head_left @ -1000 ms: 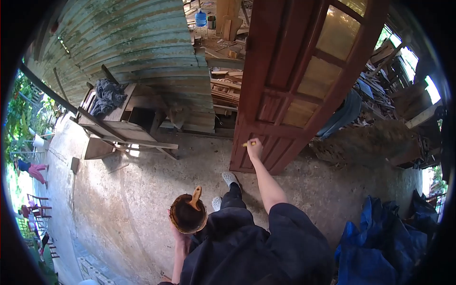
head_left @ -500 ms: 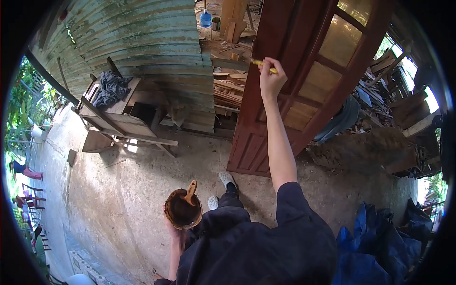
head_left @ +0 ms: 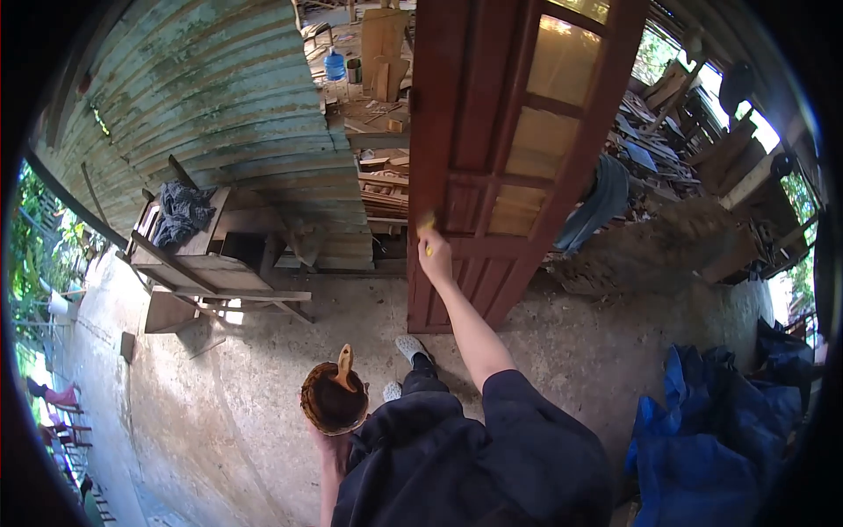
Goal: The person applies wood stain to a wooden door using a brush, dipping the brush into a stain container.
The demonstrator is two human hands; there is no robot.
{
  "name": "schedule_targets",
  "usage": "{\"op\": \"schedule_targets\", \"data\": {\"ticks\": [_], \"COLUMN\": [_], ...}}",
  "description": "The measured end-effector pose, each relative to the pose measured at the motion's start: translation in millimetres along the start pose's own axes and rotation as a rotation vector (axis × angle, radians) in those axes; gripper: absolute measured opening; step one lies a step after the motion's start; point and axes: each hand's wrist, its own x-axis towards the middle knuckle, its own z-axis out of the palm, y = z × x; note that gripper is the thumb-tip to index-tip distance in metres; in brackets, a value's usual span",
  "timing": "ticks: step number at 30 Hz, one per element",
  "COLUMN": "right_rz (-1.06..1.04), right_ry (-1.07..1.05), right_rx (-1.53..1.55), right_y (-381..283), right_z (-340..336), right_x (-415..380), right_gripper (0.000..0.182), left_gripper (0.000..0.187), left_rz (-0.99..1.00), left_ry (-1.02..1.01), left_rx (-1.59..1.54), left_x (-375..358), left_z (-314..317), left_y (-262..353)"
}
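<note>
A tall reddish-brown wooden door (head_left: pixel 465 123) with glazed panes stands upright in front of me. My right hand (head_left: pixel 435 256) is closed around the yellow handle of a paintbrush (head_left: pixel 428 223), its bristles over the left edge of the door at mid-height. Low on the left, my left hand (head_left: pixel 327 436) supports a paint pot (head_left: pixel 309 406) from beneath, its fingers mostly hidden by it. Dark brown liquid coats the inside of the pot. A second brush (head_left: pixel 344 364) with a wooden handle leans in the pot, handle up.
Left of the door, a wooden bench (head_left: pixel 219 268) carries a crumpled dark cloth (head_left: pixel 183 213) beside a corrugated metal wall (head_left: pixel 228 105). Scrap wood (head_left: pixel 645 140) is heaped behind the door on the right. A blue tarp (head_left: pixel 702 439) lies at lower right on the concrete floor (head_left: pixel 237 413).
My right hand has moved down along the door's left edge with the paintbrush. The view has shifted, so the door appears further left. My left hand still holds the pot.
</note>
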Motion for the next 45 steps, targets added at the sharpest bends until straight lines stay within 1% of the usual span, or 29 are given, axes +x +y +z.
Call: {"op": "schedule_targets", "data": {"ticks": [2, 4, 6, 7, 8, 9, 10, 12, 14, 16, 17, 19, 20, 22, 26, 27, 28, 30, 32, 33, 34, 35, 36, 37, 38, 39, 42, 44, 45], "right_rz": [0.325, 0.429, 0.397, 0.408, 0.424, 0.402, 0.341, 0.307, 0.117, 0.020, 0.016, -0.032, -0.033, -0.211, -0.185, -0.118, -0.115, -0.114, -0.062, -0.088, -0.048, -0.011, -0.018, -0.142, -0.041, 0.071, -0.067, 0.024, -0.064], "right_ry": [-0.315, -0.367, -0.285, -0.265, -0.249, -0.213, -0.127, -0.098, -0.015, 0.028, 0.025, 0.007, 0.000, -0.026, -0.045, -0.042, -0.050, 0.061, 0.052, 0.041, 0.068, 0.097, 0.142, 0.176, 0.175, 0.163, 0.053, -0.014, -0.009], "right_rx": [-0.131, -0.198, -0.270, -0.285, -0.301, -0.280, -0.249, -0.239, -0.166, -0.090, -0.089, 0.118, 0.125, 0.080, 0.064, 0.021, 0.026, 0.001, 0.052, -0.014, -0.033, -0.051, -0.043, -0.136, -0.068, 0.040, -0.169, -0.188, -0.272], "right_y": [47, 89, 104, 104, 103, 116, 105, 75, 55, 27, 12, -16, -23, -20, -11, -6, 1, 27, 41, 52, 63, 74, 89, 107, 130, 132, 138, 108, 93], "right_z": [-3, -11, -29, -39, -52, -60, -73, -99, -114, -124, -126, -122, -117, -105, -114, -125, -139, -171, -209, -227, -246, -265, -283, -302, -317, -336, -371, -378, -378], "right_x": [-53, -103, -133, -131, -132, -125, -109, -60, -9, 39, 58, 92, 104, 119, 122, 119, 119, 120, 120, 118, 118, 120, 123, 127, 126, 129, 141, 151, 156], "right_gripper": [0.011, 0.007, 0.007, 0.007, 0.008, 0.007, 0.007, 0.007, 0.012, 0.012, 0.012, 0.012, 0.012, 0.013, 0.013, 0.013, 0.013, 0.013, 0.013, 0.012, 0.011, 0.010, 0.010, 0.011, 0.011, 0.012, 0.018, 0.017, 0.019], "left_gripper": [0.078, 0.056, 0.057, 0.058, 0.058, 0.065, 0.074, 0.075, 0.076, 0.078, 0.078, 0.079, 0.079, 0.063, 0.064, 0.064, 0.063, 0.062, 0.062, 0.068, 0.076, 0.074, 0.074, 0.075, 0.075, 0.077, 0.078, 0.080, 0.079], "left_rz": [-0.002, -0.064, -0.050, -0.044, -0.047, -0.068, -0.088, -0.093, -0.095, -0.124, -0.121, -0.050, -0.045, -0.033, -0.059, -0.056, -0.053, -0.017, 0.016, 0.017, 0.017, -0.006, 0.000, 0.024, 0.049, 0.025, 0.018, 0.223, 0.112], "left_ry": [-0.022, 0.166, 0.095, 0.044, 0.046, 0.008, -0.032, -0.077, -0.122, -0.142, -0.140, -0.204, -0.196, 0.048, -0.020, -0.014, -0.009, 0.023, 0.055, 0.028, 0.001, -0.034, -0.024, -0.021, -0.017, -0.100, -0.083, 0.020, -0.057], "left_rx": [0.014, -0.312, -0.274, -0.239, -0.240, -0.143, -0.047, -0.111, -0.178, -0.173, -0.176, -0.221, -0.221, -0.331, -0.240, -0.254, -0.267, -0.257, -0.245, -0.222, -0.198, -0.181, -0.183, -0.222, -0.261, -0.288, -0.302, 0.658, 0.155], "left_x": [-5, -6, 4, 4, 3, 1, 0, -2, -1, 7, 7, 7, 7, 8, 8, 7, 8, 12, 18, 22, 25, 28, 35, 41, 44, 46, 48, 54, 54], "left_z": [10, 31, -4, -12, -20, -20, -16, -3, 4, 6, 12, 27, 41, 69, 98, 111, 123, 146, 160, 162, 167, 173, 180, 185, 191, 201, 248, 278, 280], "left_y": [0, 2, -22, -25, -30, -29, -29, -25, -30, -39, -41, -41, -41, -43, -52, -55, -60, -75, -93, -106, -116, -126, -138, -152, -161, -165, -164, -167, -167]}}
